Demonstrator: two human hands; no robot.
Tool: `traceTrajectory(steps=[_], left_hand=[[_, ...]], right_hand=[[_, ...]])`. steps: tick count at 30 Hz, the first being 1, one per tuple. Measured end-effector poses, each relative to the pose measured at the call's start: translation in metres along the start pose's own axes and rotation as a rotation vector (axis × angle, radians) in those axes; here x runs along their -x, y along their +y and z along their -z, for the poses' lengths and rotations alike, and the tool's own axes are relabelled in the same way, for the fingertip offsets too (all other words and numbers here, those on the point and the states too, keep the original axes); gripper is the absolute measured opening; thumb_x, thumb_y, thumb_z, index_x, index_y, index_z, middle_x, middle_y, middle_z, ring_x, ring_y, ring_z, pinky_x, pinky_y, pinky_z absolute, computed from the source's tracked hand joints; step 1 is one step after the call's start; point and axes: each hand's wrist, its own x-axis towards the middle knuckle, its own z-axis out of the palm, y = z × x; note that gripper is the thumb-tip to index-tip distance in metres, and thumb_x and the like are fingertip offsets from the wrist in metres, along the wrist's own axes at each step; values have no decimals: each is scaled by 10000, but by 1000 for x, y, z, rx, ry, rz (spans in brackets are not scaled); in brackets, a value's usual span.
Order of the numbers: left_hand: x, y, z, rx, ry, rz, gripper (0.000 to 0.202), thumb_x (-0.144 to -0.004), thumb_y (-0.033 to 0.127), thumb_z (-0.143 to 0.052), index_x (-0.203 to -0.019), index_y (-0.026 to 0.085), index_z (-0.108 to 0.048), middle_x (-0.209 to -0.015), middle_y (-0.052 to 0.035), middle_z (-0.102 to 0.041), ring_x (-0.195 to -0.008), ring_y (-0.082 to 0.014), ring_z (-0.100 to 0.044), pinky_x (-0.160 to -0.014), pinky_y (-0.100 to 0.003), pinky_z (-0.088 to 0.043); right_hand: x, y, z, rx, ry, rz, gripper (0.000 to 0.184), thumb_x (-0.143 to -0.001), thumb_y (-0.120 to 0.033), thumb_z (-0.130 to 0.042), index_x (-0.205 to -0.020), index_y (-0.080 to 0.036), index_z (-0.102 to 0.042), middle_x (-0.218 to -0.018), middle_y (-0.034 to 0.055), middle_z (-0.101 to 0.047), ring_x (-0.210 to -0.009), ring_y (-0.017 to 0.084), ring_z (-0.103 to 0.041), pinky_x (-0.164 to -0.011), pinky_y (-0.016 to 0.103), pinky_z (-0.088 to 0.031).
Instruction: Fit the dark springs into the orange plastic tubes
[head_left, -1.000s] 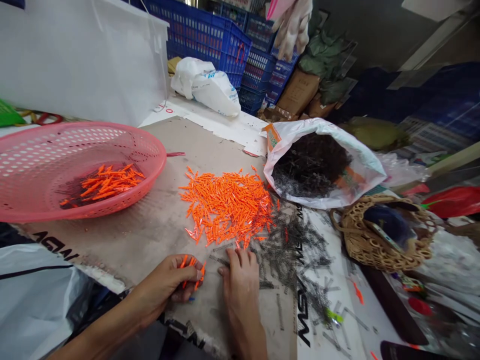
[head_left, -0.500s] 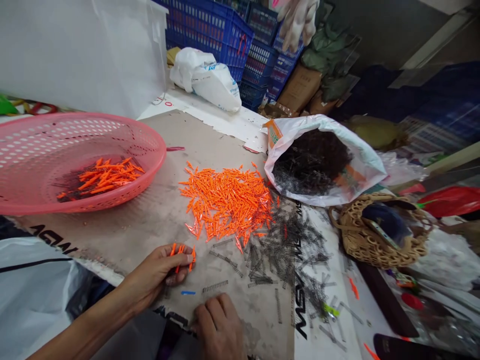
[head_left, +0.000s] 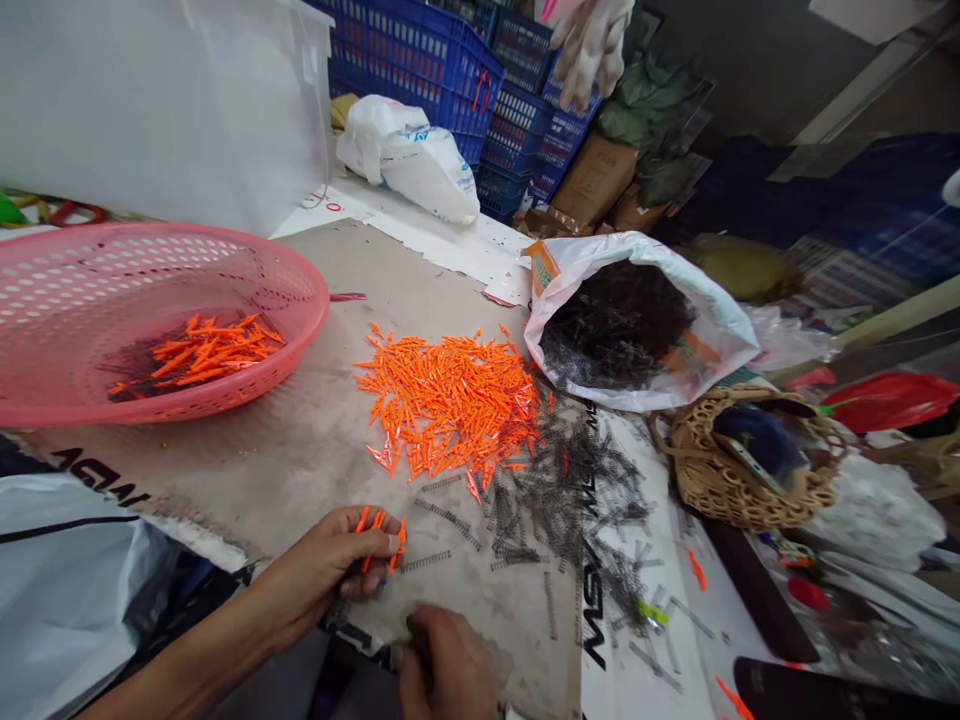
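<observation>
My left hand (head_left: 349, 560) is closed on several slim orange plastic pieces (head_left: 379, 525), which stick up between thumb and fingers. A bit of blue shows just under its fingertips. My right hand (head_left: 454, 665) is lower, at the near edge of the table, its fingers curled downward; whatever they hold, if anything, is hidden. Beyond both hands lies a pile of the same orange pieces (head_left: 457, 400). Thin dark coil springs (head_left: 555, 490) are scattered to its right, and a single spring (head_left: 425, 562) lies by my left fingertips.
On the left a pink perforated basket (head_left: 300, 340) holds more orange pieces and springs. A white bag (head_left: 720, 345) full of dark springs lies open at the back right. Beside it are a woven bag (head_left: 682, 480) and a dark flat object (head_left: 757, 590).
My left hand has shifted slightly right and down with the orange pieces, covering most of the blue strip that lay on the table. My right hand has moved down a little, fingers curled.
</observation>
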Motion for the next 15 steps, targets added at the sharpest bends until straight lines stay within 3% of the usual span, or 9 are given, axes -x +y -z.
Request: traceTrajectory(steps=[4,7,11,15], left_hand=[[5,-4,-17,-99,-108,97,124,-638,288,-640,-620,173,-597,-383,61,-484,-343,-68,-298,-389,-212,-143],[1,0,-26,-116,-16,25,190,-654,350,-666,-637,174,-597,-415,65,-493,-385,-74,-323,-419,-206,-179],[-5,13,-22,-106,82,-93,291,-680,452,-685,-671,173,-603,-415,77,-460,-423,-79,-295,-443,-206,-178],[0,10,-19,-80,51,-22,280,-691,434,-704,-679,175,-595,-438,74,-469,-438,-77,-289,-445,-204,-178]], right_hand=[[-26,22,16,-2,35,-27,135,-872,-147,-475,-880,-235,-578,-774,32,-643,-713,216,-614,-635,296,-434],[-38,35,27,-21,36,18,164,-899,-140,-473,-943,-225,-606,-821,33,-658,-756,198,-617,-650,273,-447],[-28,42,31,-27,162,-52,156,-962,-217,-447,-981,-225,-601,-869,42,-653,-820,193,-615,-742,282,-448],[-16,35,19,30,92,-36,148,-956,-283,-461,-928,-243,-601,-863,50,-634,-812,228,-578,-723,326,-425]])
